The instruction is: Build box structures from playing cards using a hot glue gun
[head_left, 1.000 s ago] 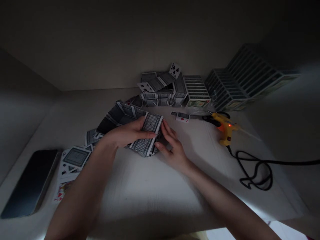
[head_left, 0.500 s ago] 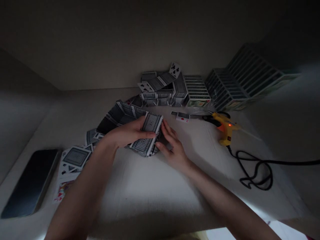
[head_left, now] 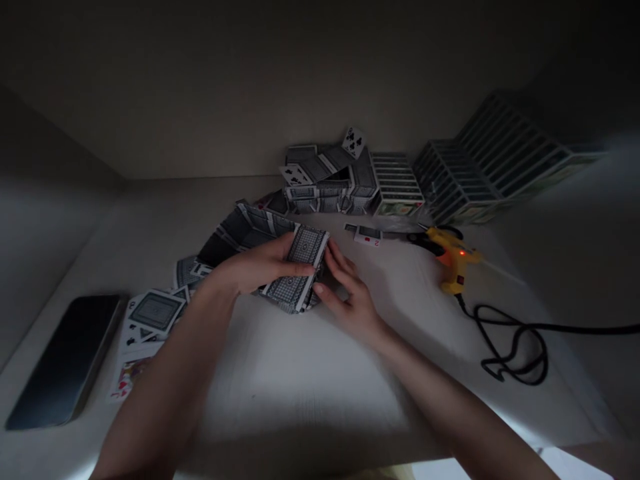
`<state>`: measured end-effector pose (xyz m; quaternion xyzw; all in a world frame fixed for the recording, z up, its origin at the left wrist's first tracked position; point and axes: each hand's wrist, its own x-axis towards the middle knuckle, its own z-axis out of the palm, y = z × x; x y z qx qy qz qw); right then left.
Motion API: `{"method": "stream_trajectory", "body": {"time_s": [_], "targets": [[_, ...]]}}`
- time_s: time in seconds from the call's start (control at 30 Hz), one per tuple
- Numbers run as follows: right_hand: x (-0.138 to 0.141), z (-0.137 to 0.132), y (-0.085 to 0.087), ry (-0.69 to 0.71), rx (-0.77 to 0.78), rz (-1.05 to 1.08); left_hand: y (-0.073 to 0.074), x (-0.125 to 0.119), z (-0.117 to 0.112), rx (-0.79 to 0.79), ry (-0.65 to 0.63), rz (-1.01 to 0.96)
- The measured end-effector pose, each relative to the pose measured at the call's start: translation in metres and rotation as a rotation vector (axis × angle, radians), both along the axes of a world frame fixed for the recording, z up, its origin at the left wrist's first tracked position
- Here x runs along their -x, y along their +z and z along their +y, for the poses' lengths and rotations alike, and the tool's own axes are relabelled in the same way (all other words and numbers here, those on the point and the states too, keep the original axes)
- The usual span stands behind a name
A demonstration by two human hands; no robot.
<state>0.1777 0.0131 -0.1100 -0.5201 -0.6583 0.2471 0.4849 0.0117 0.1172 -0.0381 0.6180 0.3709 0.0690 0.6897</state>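
In the head view, my left hand (head_left: 260, 265) is closed on a box-like structure made of playing cards (head_left: 225, 237), its thumb lying across the patterned card backs at the right end. The structure looks hollow, with dark inner walls, and is tilted on the table. My right hand (head_left: 350, 293) holds the right end, fingers along the edge and thumb lower down. Its inner fingertips are partly hidden. Left of my left wrist lie loose playing cards (head_left: 156, 311), some face up, including a red jack.
A phone (head_left: 65, 363) lies at the left. Behind stands another card structure (head_left: 327, 190) beside stacked slatted boxes (head_left: 397, 183). A yellow glue gun (head_left: 453, 257), its red light lit, rests right with a coiled black cord (head_left: 515, 327). Small card pieces (head_left: 367, 235) lie nearby.
The view has shifted slightly, so the surroundings sit a little further right. Both hands keep nearly the same hold on the card structure.
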Motion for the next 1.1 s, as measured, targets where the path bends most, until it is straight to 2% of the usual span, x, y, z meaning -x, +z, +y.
{"method": "stream_trajectory", "body": {"time_s": [0.3, 0.87, 1.1], "targets": [[0.0, 0.001, -0.003, -0.002, 0.0, 0.011, -0.001, 0.0, 0.0, -0.007, 0.008, -0.032], [0.0, 0.001, -0.003, -0.007, 0.01, 0.033, -0.012, 0.002, 0.003, -0.065, 0.016, -0.023], [0.001, 0.001, -0.004, -0.015, 0.012, 0.002, -0.009, 0.0, 0.002, -0.042, 0.027, -0.036]]}}
